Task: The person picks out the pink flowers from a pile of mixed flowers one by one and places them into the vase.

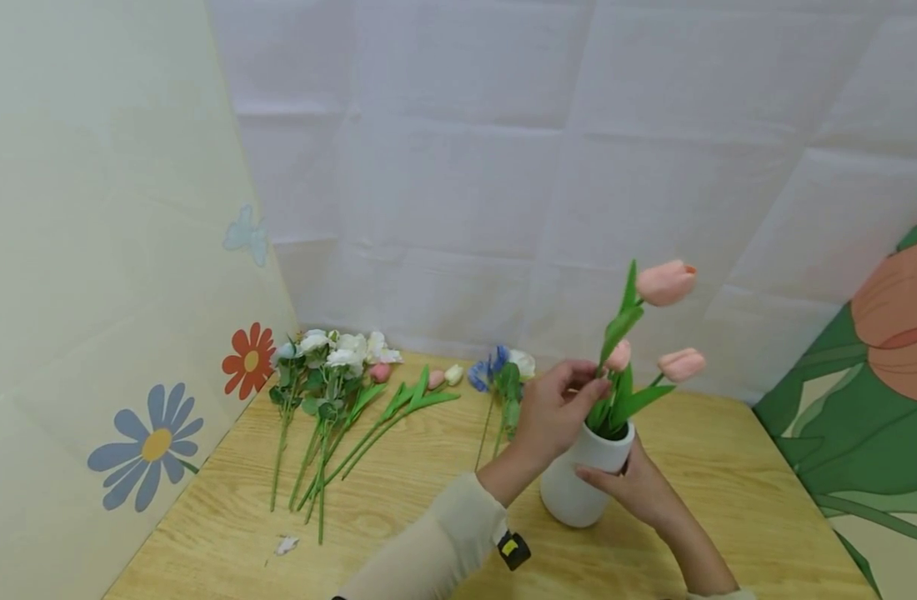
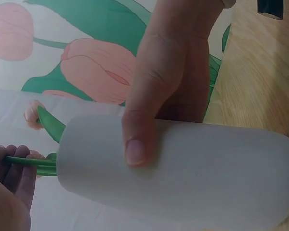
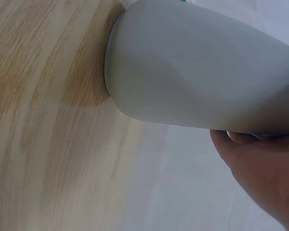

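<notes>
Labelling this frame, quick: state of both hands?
Left hand: pinching tulip stems at the vase mouth.
Right hand: holding the white vase.

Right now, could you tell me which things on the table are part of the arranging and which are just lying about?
In use:
white vase, steadied by the right hand
pink tulips standing in it
left hand, pinching a tulip stem above the rim

Lying about:
white roses flat on the wooden table
blue flowers
loose tulip stems
white scrap
</notes>
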The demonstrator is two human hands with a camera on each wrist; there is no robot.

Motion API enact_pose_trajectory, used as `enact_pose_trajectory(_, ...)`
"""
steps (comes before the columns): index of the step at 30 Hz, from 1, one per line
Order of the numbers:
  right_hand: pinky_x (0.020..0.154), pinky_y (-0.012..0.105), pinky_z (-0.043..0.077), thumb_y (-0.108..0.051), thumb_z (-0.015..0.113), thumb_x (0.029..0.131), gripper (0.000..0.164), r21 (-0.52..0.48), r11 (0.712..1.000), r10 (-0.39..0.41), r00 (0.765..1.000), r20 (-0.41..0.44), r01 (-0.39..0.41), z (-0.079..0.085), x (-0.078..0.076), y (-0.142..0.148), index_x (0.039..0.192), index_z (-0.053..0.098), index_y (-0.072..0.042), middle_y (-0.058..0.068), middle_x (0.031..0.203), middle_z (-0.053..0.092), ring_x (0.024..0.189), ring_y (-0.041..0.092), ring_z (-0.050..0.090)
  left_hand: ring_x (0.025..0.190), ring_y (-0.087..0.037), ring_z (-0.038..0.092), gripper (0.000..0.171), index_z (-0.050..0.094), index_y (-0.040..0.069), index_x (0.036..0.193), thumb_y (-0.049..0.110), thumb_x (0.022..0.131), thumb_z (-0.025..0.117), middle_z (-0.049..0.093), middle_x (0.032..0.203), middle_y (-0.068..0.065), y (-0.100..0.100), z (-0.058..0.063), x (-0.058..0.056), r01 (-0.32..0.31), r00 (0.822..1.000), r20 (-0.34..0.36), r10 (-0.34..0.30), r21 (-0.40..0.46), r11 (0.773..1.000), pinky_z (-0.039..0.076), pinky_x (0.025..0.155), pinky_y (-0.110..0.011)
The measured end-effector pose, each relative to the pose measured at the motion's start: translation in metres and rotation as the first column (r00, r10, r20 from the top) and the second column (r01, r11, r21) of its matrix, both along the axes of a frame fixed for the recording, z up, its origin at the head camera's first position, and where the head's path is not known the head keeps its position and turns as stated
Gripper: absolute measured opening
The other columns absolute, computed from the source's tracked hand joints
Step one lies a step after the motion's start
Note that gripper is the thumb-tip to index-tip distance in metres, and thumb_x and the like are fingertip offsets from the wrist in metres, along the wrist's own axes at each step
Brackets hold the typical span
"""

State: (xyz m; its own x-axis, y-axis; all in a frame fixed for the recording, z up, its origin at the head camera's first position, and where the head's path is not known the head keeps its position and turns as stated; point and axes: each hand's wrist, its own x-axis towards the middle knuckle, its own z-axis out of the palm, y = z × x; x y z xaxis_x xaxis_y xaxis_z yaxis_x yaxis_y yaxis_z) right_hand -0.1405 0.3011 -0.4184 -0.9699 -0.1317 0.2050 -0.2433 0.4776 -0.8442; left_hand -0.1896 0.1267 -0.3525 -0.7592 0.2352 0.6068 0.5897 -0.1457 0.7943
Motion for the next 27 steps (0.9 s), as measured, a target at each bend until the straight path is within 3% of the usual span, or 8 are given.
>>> enact_pose_trajectory(13, 0.088, 0.029, 0.053, -0.013, 0.076, 0.091, 0.096, 0.043, 0.999, 0.006, 1.000, 0.019, -0.007, -0.004, -0.003, 0.003, 0.160, 0.009, -0.012, 0.024, 0.142, 0.047, 0.113, 0.003, 0.056, 0.089, -0.003, 0.068, 0.020, 0.069, 0.002, 0.113, 0.013, 0.097, 0.069, 0.075, 0.102, -0.010, -0.007, -0.018, -0.002, -0.038, 0.999, -0.020, 0.036, -0.124, 0.992, 0.055, 0.076, -0.013)
enact_pose_trajectory(18, 0.088, 0.029, 0.053, -0.015, 0.076, 0.092, 0.094, 0.040, 0.999, -0.009, 0.999, 0.040, 0.007, -0.003, -0.002, 0.004, 0.160, 0.010, -0.013, 0.023, 0.143, 0.045, 0.114, 0.008, 0.055, 0.092, -0.001, 0.068, 0.019, 0.069, 0.006, 0.114, 0.016, 0.098, 0.069, 0.075, 0.103, -0.005, -0.011, -0.022, -0.004, -0.069, 0.995, -0.090, 0.049, -0.226, 0.972, 0.053, 0.081, -0.012)
enact_pose_trajectory(20, 0.087, 0.030, 0.053, -0.014, 0.075, 0.093, 0.093, 0.029, 1.000, -0.001, 0.999, 0.047, -0.001, -0.003, -0.001, 0.004, 0.160, 0.010, -0.013, 0.023, 0.143, 0.045, 0.114, 0.008, 0.056, 0.094, -0.001, 0.068, 0.019, 0.071, 0.008, 0.113, 0.019, 0.098, 0.070, 0.075, 0.102, -0.001, -0.012, -0.024, -0.005, -0.128, 0.981, -0.180, 0.076, -0.295, 0.947, 0.051, 0.085, -0.013)
enact_pose_trajectory(24, 0.087, 0.030, 0.053, -0.012, 0.074, 0.093, 0.091, 0.020, 1.000, 0.015, 0.999, 0.029, -0.015, -0.004, -0.001, 0.003, 0.160, 0.012, -0.014, 0.022, 0.143, 0.046, 0.113, 0.004, 0.057, 0.098, -0.005, 0.066, 0.019, 0.073, 0.012, 0.110, 0.025, 0.098, 0.070, 0.076, 0.103, 0.004, -0.015, -0.029, -0.005, -0.264, 0.924, -0.366, 0.114, -0.392, 0.881, 0.049, 0.089, -0.015)
enact_pose_trajectory(27, 0.087, 0.030, 0.053, -0.012, 0.074, 0.093, 0.090, 0.022, 1.000, 0.014, 1.000, 0.020, -0.014, -0.004, -0.001, 0.003, 0.159, 0.014, -0.014, 0.021, 0.143, 0.047, 0.112, 0.002, 0.057, 0.100, -0.007, 0.065, 0.019, 0.074, 0.013, 0.109, 0.028, 0.098, 0.070, 0.075, 0.106, 0.004, -0.017, -0.031, -0.005, -0.298, 0.903, -0.415, 0.110, -0.423, 0.856, 0.048, 0.090, -0.016)
